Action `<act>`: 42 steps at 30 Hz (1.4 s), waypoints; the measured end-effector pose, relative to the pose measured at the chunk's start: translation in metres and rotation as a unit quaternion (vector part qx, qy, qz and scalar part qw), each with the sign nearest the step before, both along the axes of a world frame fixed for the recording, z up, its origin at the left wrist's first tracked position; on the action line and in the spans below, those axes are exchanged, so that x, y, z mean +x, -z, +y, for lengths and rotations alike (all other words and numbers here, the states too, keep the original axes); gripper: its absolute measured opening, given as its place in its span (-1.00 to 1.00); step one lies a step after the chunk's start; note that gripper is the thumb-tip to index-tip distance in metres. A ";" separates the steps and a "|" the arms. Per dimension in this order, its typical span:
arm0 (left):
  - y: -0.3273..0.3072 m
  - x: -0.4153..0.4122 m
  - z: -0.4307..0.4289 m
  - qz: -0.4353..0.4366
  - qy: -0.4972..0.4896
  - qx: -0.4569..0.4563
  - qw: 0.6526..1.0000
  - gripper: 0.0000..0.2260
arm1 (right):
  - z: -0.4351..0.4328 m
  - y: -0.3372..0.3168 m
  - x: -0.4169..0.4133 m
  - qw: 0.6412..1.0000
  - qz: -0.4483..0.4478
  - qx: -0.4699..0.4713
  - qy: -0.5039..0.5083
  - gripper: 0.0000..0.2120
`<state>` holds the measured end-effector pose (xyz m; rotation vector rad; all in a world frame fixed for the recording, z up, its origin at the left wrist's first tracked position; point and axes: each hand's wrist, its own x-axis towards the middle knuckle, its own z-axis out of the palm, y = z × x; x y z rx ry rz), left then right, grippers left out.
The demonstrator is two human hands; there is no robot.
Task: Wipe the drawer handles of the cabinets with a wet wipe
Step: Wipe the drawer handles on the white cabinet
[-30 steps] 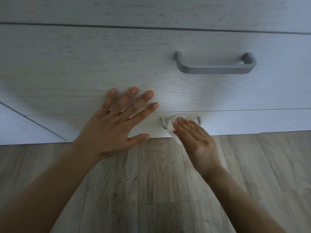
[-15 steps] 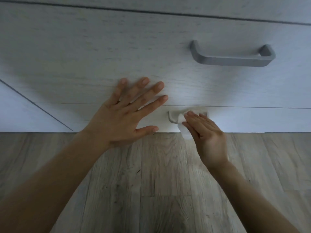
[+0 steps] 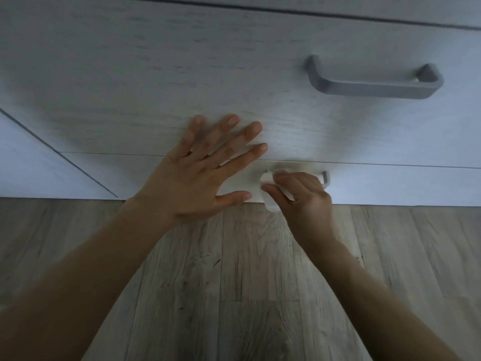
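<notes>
My right hand (image 3: 303, 198) is closed around a white wet wipe (image 3: 268, 194), pressing it on the left part of the bottom drawer's grey handle (image 3: 325, 178). Only the handle's right end shows; the hand and wipe hide the remainder. My left hand (image 3: 205, 170) lies flat with fingers spread across the seam between the bottom drawer and the drawer above it, just left of the wipe. The upper drawer's grey bar handle (image 3: 374, 84) sits uncovered up and to the right.
The pale wood-grain drawer fronts (image 3: 156, 74) fill the upper half of the view. A grey wood-plank floor (image 3: 247, 282) runs from the cabinet's base toward me. The cabinet's corner edge slants down at the left.
My right hand has curled from flat fingers into a grip on the wipe and slid left along the low handle, uncovering its right end. My left hand has stayed flat on the drawers.
</notes>
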<state>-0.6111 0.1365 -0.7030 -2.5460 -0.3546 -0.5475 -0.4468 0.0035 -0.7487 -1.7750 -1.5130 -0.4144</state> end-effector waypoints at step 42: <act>-0.005 -0.005 -0.003 0.035 -0.003 -0.014 0.999 -0.38 | -0.034 0.005 0.058 0.998 -0.028 -0.016 -0.049 -0.80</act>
